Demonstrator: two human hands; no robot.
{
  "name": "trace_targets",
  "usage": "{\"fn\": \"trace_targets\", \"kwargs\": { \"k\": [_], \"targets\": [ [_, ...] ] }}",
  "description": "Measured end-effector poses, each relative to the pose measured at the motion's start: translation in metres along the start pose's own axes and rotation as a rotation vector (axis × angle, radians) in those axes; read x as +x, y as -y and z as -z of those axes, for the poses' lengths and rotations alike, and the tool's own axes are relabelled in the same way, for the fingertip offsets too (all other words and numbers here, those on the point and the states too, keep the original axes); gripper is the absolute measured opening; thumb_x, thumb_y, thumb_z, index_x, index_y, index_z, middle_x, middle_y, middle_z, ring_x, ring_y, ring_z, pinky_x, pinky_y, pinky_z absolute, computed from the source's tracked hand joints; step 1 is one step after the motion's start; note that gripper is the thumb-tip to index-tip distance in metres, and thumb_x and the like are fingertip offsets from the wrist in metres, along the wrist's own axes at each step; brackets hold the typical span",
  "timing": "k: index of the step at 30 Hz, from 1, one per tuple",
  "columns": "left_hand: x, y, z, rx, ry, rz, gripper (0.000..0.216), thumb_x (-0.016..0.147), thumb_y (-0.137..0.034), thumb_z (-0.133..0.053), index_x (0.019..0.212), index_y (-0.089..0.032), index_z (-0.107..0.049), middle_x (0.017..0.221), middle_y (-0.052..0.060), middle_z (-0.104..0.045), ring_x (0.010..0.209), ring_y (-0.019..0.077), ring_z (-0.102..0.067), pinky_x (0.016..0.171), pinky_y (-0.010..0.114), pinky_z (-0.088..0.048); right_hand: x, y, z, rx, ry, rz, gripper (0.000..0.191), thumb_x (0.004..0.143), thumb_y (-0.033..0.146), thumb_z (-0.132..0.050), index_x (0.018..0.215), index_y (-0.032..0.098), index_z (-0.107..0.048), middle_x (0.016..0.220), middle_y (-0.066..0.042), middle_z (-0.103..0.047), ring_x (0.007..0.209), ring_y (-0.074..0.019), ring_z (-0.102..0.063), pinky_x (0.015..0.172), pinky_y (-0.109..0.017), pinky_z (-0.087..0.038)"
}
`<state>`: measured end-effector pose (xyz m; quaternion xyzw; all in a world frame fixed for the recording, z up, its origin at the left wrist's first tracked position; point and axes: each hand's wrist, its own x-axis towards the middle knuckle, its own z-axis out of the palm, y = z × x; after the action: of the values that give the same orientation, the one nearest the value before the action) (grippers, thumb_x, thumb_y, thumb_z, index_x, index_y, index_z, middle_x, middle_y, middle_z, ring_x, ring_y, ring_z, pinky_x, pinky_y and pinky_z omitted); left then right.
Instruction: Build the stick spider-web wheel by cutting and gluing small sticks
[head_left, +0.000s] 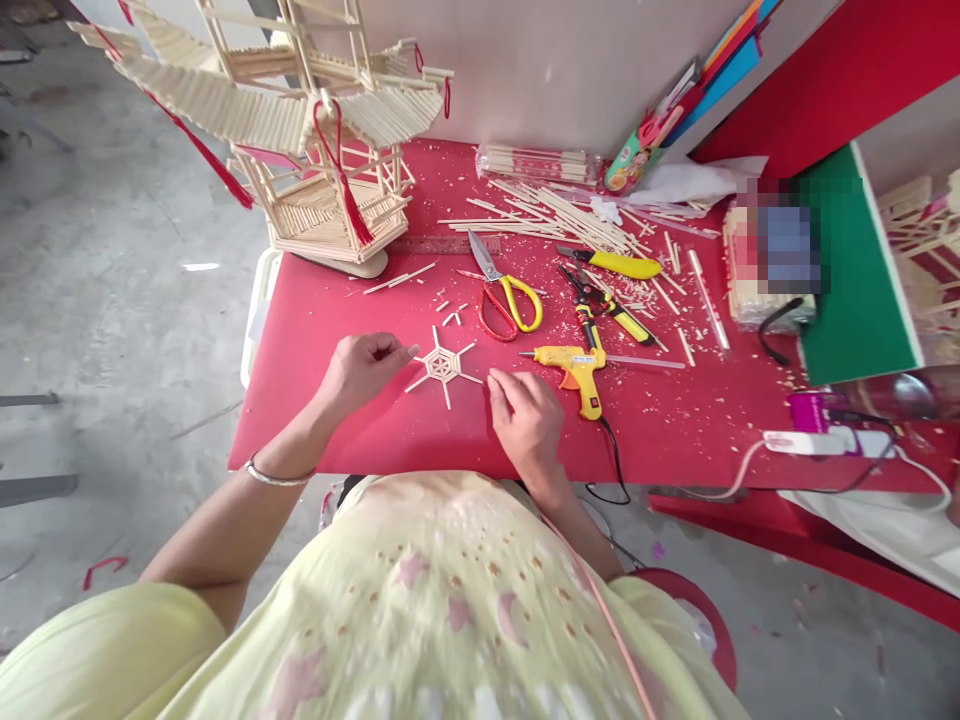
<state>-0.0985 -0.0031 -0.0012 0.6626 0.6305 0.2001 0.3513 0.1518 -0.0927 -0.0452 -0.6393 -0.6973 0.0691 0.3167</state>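
Note:
A small six-armed wheel of thin wooden sticks [441,365], with hexagon rings at its middle, lies on the red tabletop. My left hand [360,370] pinches the tip of its upper-left arm, the other fingers curled. At the opposite side, the closed fingertips of my right hand [525,412] meet the end of its lower-right arm. Short stick offcuts [453,318] lie just behind the wheel. Right of my right hand rests a yellow glue gun [574,368], nozzle pointing left. Scissors [504,295] with one red and one yellow handle lie open behind.
A stick-built pagoda [330,190] with red tassels stands back left. Loose sticks [562,215], a yellow utility knife [622,263], cutting pliers [615,305] and a ruler [450,245] spread across the back. A power strip [817,442] with cables sits at right.

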Motion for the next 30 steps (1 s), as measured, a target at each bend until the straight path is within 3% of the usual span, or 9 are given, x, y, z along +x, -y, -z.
{"fn": "trace_targets", "kwargs": {
  "k": [4,7,10,13,18,21,25,30],
  "targets": [
    [-0.013,0.019,-0.013,0.100,-0.101,-0.228,0.025,0.090,-0.040,-0.062,0.088,-0.019,-0.076,0.090,0.005,-0.070,0.069,0.0143,-0.058,0.067,0.027,-0.045,-0.009,-0.025,0.028,-0.127,-0.176,-0.157,0.034,0.099,0.020,-0.050,0.126,0.021,-0.070,0.118,-0.013,-0.067,0.113,-0.0258,-0.061,0.101,-0.041,-0.048],
    [-0.015,0.033,-0.020,0.257,-0.196,-0.328,0.029,0.096,-0.032,-0.052,0.106,-0.021,-0.077,0.113,0.010,-0.071,0.083,0.0180,-0.065,0.068,0.028,-0.046,-0.019,-0.049,0.048,-0.279,-0.232,-0.300,0.045,0.089,0.016,-0.051,0.131,0.017,-0.065,0.128,-0.017,-0.061,0.122,-0.0315,-0.056,0.103,-0.047,-0.045],
    [-0.011,0.042,-0.025,0.401,-0.183,-0.393,0.034,0.098,-0.029,-0.049,0.122,-0.025,-0.074,0.131,0.010,-0.066,0.092,0.0207,-0.068,0.063,0.029,-0.042,-0.026,-0.066,0.056,-0.389,-0.176,-0.408,0.054,0.083,0.021,-0.056,0.136,0.012,-0.060,0.128,-0.019,-0.060,0.118,-0.0341,-0.057,0.097,-0.046,-0.046],
    [-0.003,0.047,-0.027,0.452,-0.170,-0.431,0.033,0.100,-0.030,-0.047,0.119,-0.025,-0.074,0.129,0.010,-0.066,0.091,0.0202,-0.068,0.061,0.029,-0.039,-0.027,-0.071,0.056,-0.428,-0.068,-0.485,0.055,0.083,0.028,-0.059,0.136,0.012,-0.060,0.123,-0.018,-0.064,0.112,-0.0331,-0.060,0.088,-0.041,-0.047],
    [0.007,0.050,-0.026,0.427,-0.126,-0.503,0.030,0.101,-0.028,-0.043,0.105,-0.021,-0.071,0.118,0.010,-0.068,0.094,0.0208,-0.067,0.064,0.029,-0.042,-0.029,-0.066,0.053,-0.419,0.063,-0.518,0.034,0.093,0.034,-0.053,0.116,0.016,-0.069,0.108,-0.014,-0.067,0.097,-0.0273,-0.062,0.077,-0.034,-0.044],
    [0.010,0.055,-0.022,0.380,-0.062,-0.550,0.026,0.099,-0.025,-0.043,0.103,-0.020,-0.068,0.112,0.011,-0.068,0.097,0.0219,-0.066,0.072,0.029,-0.047,-0.035,-0.059,0.051,-0.356,0.048,-0.493,0.038,0.095,0.035,-0.050,0.124,0.015,-0.065,0.111,-0.015,-0.069,0.092,-0.0244,-0.063,0.075,-0.032,-0.043],
    [0.008,0.060,-0.013,0.225,-0.081,-0.555,0.020,0.095,-0.023,-0.045,0.098,-0.019,-0.064,0.098,0.010,-0.069,0.092,0.0220,-0.066,0.083,0.032,-0.050,-0.031,-0.042,0.041,-0.368,0.018,-0.512,0.042,0.096,0.033,-0.051,0.132,0.014,-0.063,0.108,-0.015,-0.074,0.084,-0.0239,-0.066,0.070,-0.032,-0.043],
    [-0.002,0.054,0.001,0.101,-0.131,-0.535,0.015,0.094,-0.026,-0.051,0.094,-0.019,-0.064,0.094,0.009,-0.071,0.083,0.0189,-0.064,0.080,0.030,-0.050,-0.002,0.000,0.009,-0.328,-0.041,-0.382,0.040,0.099,0.028,-0.048,0.134,0.011,-0.061,0.107,-0.017,-0.074,0.084,-0.0241,-0.069,0.069,-0.032,-0.046]
  ]
}}
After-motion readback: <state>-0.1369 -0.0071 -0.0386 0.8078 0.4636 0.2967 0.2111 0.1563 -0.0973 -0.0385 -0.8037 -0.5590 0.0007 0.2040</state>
